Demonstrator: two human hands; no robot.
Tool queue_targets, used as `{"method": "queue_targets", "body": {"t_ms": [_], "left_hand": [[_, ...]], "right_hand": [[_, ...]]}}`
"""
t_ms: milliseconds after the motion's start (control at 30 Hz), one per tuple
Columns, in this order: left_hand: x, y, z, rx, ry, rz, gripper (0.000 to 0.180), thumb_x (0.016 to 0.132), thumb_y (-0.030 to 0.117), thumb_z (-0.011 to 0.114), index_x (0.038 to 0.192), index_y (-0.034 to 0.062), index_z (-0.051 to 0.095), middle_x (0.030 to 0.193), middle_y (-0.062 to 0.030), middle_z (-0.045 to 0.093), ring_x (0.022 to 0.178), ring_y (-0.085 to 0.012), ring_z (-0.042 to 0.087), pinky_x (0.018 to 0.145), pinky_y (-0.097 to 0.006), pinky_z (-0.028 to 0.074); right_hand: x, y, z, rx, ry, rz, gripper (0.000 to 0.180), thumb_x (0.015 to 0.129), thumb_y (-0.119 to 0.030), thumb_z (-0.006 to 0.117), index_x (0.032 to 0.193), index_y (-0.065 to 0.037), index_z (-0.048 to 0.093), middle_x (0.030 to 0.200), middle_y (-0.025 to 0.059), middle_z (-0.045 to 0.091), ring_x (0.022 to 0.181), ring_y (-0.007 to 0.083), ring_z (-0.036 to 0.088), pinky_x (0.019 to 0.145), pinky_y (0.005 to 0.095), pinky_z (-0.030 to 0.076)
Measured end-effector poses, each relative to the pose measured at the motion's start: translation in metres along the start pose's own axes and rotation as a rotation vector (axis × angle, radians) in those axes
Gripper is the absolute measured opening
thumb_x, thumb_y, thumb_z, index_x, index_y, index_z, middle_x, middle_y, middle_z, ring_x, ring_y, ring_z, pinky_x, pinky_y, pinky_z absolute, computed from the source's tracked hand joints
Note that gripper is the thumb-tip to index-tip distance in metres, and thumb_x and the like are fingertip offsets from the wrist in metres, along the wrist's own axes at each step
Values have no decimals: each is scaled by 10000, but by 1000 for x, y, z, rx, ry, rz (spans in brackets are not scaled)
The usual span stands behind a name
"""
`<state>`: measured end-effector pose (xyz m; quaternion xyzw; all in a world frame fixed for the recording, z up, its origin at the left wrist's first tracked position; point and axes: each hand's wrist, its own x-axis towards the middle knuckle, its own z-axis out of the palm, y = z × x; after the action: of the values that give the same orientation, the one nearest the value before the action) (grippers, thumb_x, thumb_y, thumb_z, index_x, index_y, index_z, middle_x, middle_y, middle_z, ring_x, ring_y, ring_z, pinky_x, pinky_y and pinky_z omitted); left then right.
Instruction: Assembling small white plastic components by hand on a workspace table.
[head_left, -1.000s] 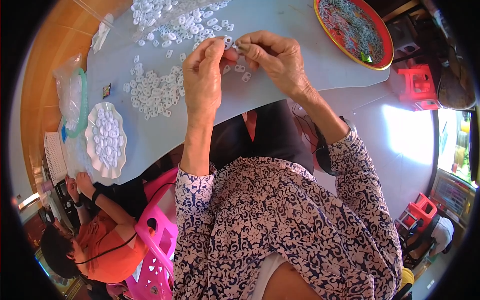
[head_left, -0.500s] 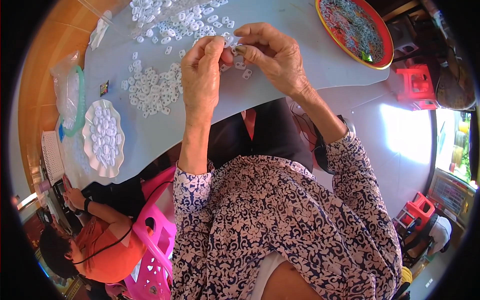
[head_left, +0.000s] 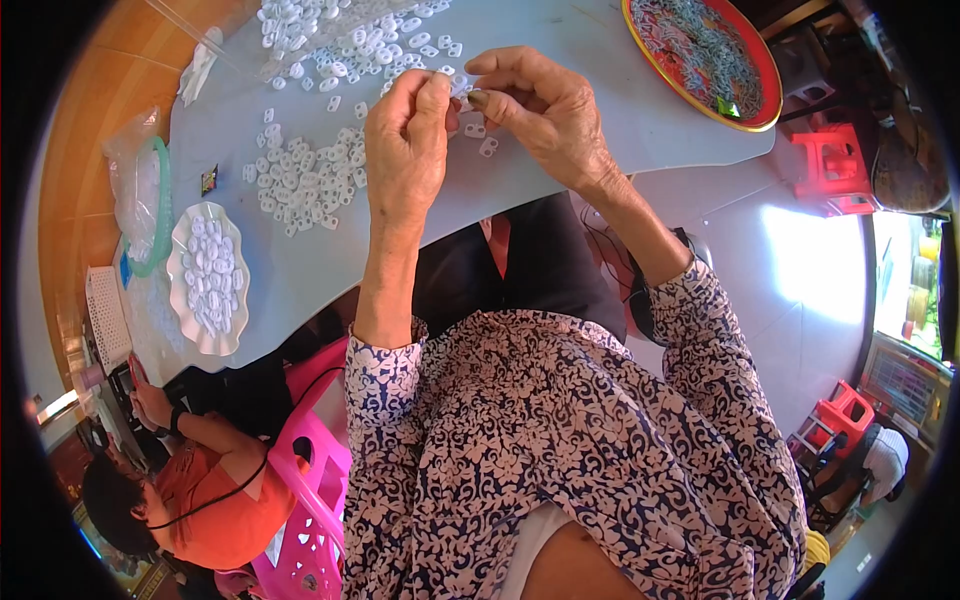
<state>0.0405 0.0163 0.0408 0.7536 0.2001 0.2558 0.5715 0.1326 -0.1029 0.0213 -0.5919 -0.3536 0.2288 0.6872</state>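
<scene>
We see the left hand (head_left: pixel 405 140) and the right hand (head_left: pixel 540 105) raised together over the grey table (head_left: pixel 560 185), fingertips meeting. Both are pinched closed on a small white plastic piece (head_left: pixel 460 88), held between the left thumb and forefinger on one side and the right fingertips on the other; it is too small for us to tell its exact shape.

Just below the fingertips, two loose white pieces (head_left: pixel 482 137) lie on the table, near but not touching the hands. Beyond and to the left of the fingers spreads a scatter of white pieces (head_left: pixel 310 175), and a denser heap (head_left: pixel 320 30) lies past the fingertips toward the far rim. Between the hands and the table's near curved edge the surface is bare.

Well to the left of the left hand we find a scalloped white dish (head_left: pixel 205 275) holding more pieces, close to the table's edge, with a clear bag and a green ring (head_left: pixel 150 195) beside it. Well to the right of the right hand sits a round red tray (head_left: pixel 700 55) with a yellow rim, near the table's right edge. A red stool (head_left: pixel 835 170) stands off the table beyond it.
</scene>
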Motion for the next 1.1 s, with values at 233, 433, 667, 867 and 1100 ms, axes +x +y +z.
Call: {"method": "queue_targets", "body": {"t_ms": [233,433,667,867,1100], "left_hand": [[1,3,-3,130,-92,75,317,940,293,492,809,8,538,593,7,456,533,-77,386,482,-260,338],[-5,6,-4,93,-85,15,336,953,320,476,844,9,541,607,-2,449,567,-79,385,510,-257,346],[-9,-1,-1,88,-58,19,288,940,259,462,833,4,541,617,-12,441,583,-93,381,525,-274,350],[-7,-12,-1,-3,-25,22,264,892,222,467,781,-13,515,599,-17,387,587,-95,340,514,-275,326],[-5,-10,-4,10,-53,21,266,879,222,445,758,-14,472,606,-44,374,599,-111,331,527,-284,334]], "right_hand": [[-1,4,2,3,38,-46,221,870,-29,588,1088,10,587,839,44,647,713,75,603,660,227,509],[1,3,3,26,42,-69,218,880,-28,566,1093,8,592,838,42,646,707,73,596,664,229,508],[0,4,2,2,-5,-28,229,878,-51,585,1101,-2,591,836,45,646,729,81,609,651,228,506],[-3,2,5,-22,-81,19,302,869,-64,628,1156,1,558,886,24,606,750,73,583,657,220,504],[-2,-1,8,-249,-32,-88,291,823,-78,671,1094,-14,587,824,49,631,719,114,627,642,249,519]]}}
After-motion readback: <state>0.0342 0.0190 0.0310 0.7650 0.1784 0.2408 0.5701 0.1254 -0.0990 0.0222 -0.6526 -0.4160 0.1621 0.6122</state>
